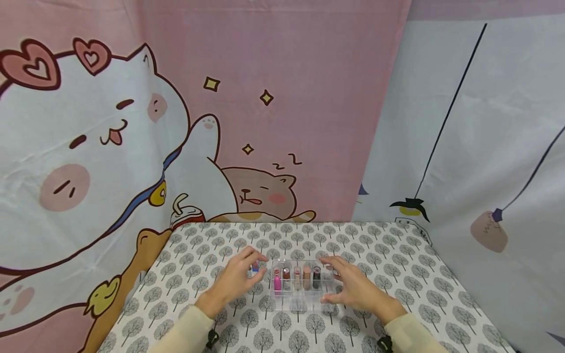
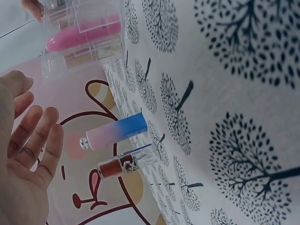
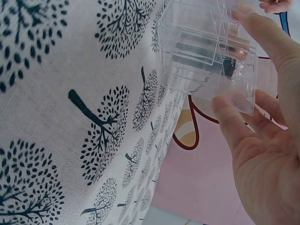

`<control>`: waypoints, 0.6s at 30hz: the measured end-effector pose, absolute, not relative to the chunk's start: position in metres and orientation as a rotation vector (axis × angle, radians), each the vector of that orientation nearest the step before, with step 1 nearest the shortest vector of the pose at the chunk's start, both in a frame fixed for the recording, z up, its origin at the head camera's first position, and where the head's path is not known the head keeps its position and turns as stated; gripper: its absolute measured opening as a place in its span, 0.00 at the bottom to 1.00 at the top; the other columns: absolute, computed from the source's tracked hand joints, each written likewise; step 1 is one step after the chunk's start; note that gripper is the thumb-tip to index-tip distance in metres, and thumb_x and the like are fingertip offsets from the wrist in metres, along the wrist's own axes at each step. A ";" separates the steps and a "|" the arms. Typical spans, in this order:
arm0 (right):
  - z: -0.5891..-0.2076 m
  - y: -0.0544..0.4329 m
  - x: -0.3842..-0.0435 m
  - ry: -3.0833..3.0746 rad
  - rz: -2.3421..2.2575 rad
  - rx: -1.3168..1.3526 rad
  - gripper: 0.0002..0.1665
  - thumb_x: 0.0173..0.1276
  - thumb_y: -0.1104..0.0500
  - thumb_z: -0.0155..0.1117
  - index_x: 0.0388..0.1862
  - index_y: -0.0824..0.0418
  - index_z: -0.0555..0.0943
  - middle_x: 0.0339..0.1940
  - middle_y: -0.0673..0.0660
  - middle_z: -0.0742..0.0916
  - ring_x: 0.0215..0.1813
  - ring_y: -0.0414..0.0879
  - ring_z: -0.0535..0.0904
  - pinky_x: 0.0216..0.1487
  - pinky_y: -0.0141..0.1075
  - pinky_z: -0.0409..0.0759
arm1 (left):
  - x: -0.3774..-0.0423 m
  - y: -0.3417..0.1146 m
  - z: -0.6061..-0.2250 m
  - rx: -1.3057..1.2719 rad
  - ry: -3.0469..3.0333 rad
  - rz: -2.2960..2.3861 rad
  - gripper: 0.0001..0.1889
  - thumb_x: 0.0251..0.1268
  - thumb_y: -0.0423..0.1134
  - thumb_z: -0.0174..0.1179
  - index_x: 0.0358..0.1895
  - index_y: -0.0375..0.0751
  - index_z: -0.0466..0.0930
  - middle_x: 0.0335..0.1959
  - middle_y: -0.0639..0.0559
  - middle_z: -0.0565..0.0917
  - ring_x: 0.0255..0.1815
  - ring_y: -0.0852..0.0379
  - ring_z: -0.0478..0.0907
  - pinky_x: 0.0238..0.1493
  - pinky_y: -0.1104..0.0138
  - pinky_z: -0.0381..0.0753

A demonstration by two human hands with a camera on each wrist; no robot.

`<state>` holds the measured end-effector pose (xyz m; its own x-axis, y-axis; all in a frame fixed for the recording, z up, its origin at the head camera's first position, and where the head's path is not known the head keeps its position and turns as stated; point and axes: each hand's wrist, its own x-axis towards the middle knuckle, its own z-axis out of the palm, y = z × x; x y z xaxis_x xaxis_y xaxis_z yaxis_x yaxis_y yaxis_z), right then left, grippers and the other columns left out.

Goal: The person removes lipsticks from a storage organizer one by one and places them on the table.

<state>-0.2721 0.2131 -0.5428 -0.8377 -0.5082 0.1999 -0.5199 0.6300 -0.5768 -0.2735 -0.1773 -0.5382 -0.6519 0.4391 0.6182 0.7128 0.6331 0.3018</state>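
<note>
A clear plastic organizer (image 1: 293, 303) with compartments stands on the table. Its back row holds several upright lip products, among them a bright pink tube (image 2: 82, 34) at the left end and a black one (image 1: 316, 278) at the right. My right hand (image 1: 353, 287) grips the organizer's right end, thumb towards the front and fingers at the back. To the left of the organizer, my left hand (image 1: 238, 277) hovers with relaxed fingers and holds nothing. Near it stand a pink-and-blue lip tube (image 2: 117, 131) and a red-brown lip gloss (image 2: 123, 166), mostly hidden behind the hand in the head view.
A white cloth with grey trees covers the table (image 1: 247, 338). Behind hangs a pink cartoon curtain (image 1: 318, 122), and a pale one (image 1: 450, 147) is on the right. The organizer's front row shows bare compartments.
</note>
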 end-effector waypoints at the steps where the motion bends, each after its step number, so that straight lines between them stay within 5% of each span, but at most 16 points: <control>1: -0.543 0.213 -0.272 -2.821 1.009 0.888 0.67 0.60 0.41 0.94 0.92 0.57 0.69 0.87 0.68 0.79 0.71 0.70 0.90 0.68 0.54 0.97 | -0.273 -0.176 -0.539 -0.914 -2.355 -0.741 0.15 0.71 0.33 0.82 0.58 0.41 0.92 0.50 0.52 0.88 0.41 0.54 0.89 0.41 0.65 0.97; 10: -0.542 0.213 -0.271 -2.817 1.046 0.890 0.67 0.60 0.43 0.94 0.92 0.57 0.68 0.88 0.69 0.77 0.72 0.72 0.89 0.69 0.54 0.96 | -0.272 -0.170 -0.541 -0.964 -2.353 -0.742 0.14 0.72 0.33 0.82 0.56 0.39 0.93 0.48 0.47 0.89 0.42 0.50 0.90 0.43 0.61 0.98; 18: -0.542 0.214 -0.272 -2.821 1.022 0.884 0.67 0.60 0.42 0.94 0.92 0.58 0.68 0.88 0.69 0.77 0.72 0.71 0.90 0.70 0.54 0.95 | -0.266 -0.166 -0.537 -0.964 -2.385 -0.698 0.13 0.73 0.36 0.82 0.57 0.43 0.93 0.50 0.51 0.90 0.46 0.58 0.88 0.48 0.63 0.98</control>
<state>-0.2717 0.2135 -0.5417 -0.8403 -0.5052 0.1965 -0.5139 0.6269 -0.5856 -0.2660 -0.1661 -0.5371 -0.6420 0.4912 0.5887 0.7311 0.6233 0.2772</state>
